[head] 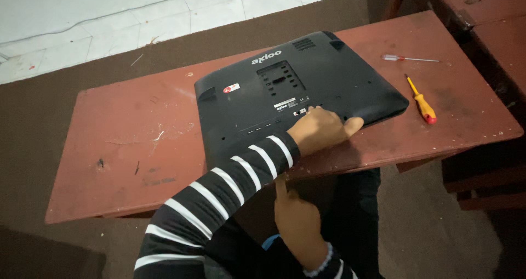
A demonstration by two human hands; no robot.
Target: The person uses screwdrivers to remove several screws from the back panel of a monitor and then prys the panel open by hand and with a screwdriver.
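I am watching my right hand (298,224) hovering low over my lap, nearest to me, index finger pointing up toward the table's underside and grasping nothing. Just beyond it my left hand (320,130), in a black-and-white striped sleeve, is lying on the near edge of the flat black plastic monitor-style computer (290,92), fingers curled over the rim and thumb stretched along it; it is pressing rather than lifting. The computer is lying face down on the worn reddish-brown wooden table (137,147), its back panel with vents and a recessed mount plate facing up. I judge it to be stiff, fairly heavy and smooth, with a fragile screen underneath, so both long edges look like the safest holds, not the thin corners. To the right of my left hand a screwdriver with a yellow shaft and red handle (421,101) is lying well apart, and farther off a slim clear-handled screwdriver (408,58). Beyond that, a pale tiled floor (137,16) is showing.
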